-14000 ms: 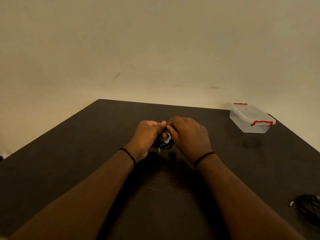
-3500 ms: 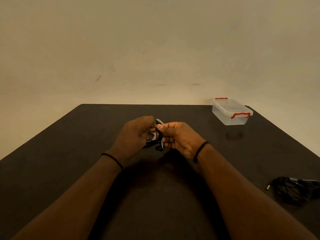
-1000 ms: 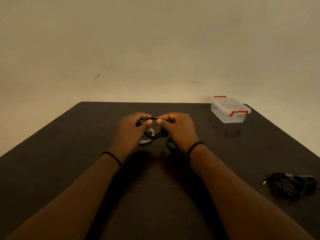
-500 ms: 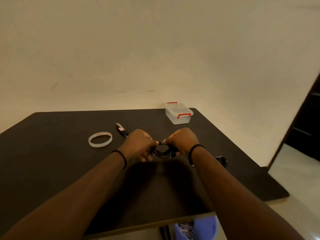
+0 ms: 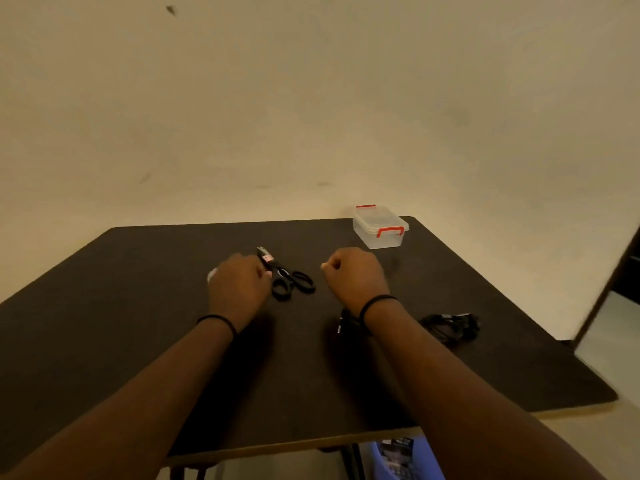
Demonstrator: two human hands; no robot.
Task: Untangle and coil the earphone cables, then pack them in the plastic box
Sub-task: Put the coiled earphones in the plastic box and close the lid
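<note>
Hands over the table's middle
Left hand [image 5: 239, 289] reaches the scissors [image 5: 289, 280], grip hidden; right hand [image 5: 355, 275] clenched round a black cable [image 5: 344, 322]; plastic box [image 5: 380, 227] at far right corner.

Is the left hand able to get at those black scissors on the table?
Probably yes. The left hand hovers right beside the scissors, which lie uncovered on the table with nothing between.

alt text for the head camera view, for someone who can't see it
Two forearms reach over a dark table; the left hand is beside black scissors, and the right hand is curled, a dark cable showing under its wrist. A tangled black cable bundle lies right, a closed clear plastic box with red clips far right.
</note>
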